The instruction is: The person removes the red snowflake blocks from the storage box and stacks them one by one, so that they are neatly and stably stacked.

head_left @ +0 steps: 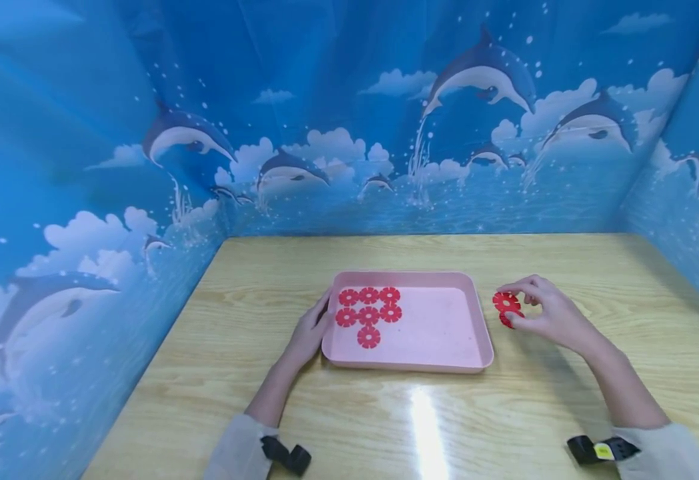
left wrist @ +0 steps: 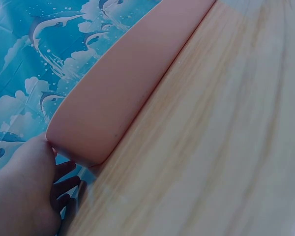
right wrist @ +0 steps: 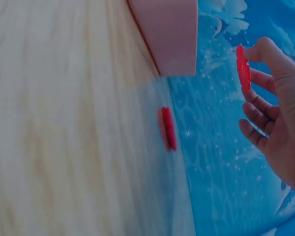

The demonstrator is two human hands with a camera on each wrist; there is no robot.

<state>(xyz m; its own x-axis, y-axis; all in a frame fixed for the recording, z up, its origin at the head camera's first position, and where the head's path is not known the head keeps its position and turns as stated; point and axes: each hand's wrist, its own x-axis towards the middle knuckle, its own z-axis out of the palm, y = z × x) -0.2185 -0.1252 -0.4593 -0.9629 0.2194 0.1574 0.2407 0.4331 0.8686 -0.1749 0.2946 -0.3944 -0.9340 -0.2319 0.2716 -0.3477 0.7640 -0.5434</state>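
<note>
The right hand [head_left: 544, 310] is just to the right of the tray [head_left: 478, 363] and pinches one red disc [head_left: 507, 302] between its thumb and finger; the disc is at the fingertips, on the side of the hand nearer the tray, up off the tabletop [head_left: 565, 260]; the other fingers are bent and hold nothing; more red [right wrist: 169, 129] lies on the tabletop to the right of the tray, close under that hand, but I can't tell if it is one piece or a small pile.

The left hand [head_left: 309, 333] is at the left side of the tray, touching its outer wall with loose fingers; seven red flowers [head_left: 369, 315] lie flat in the left part of the tray, three in the back row, three in the next and one in front, under the middle; behind the tray, past the tabletop, hangs a blue sheet [head_left: 337, 87] with dolphins [head_left: 484, 73] and clouds.
</note>
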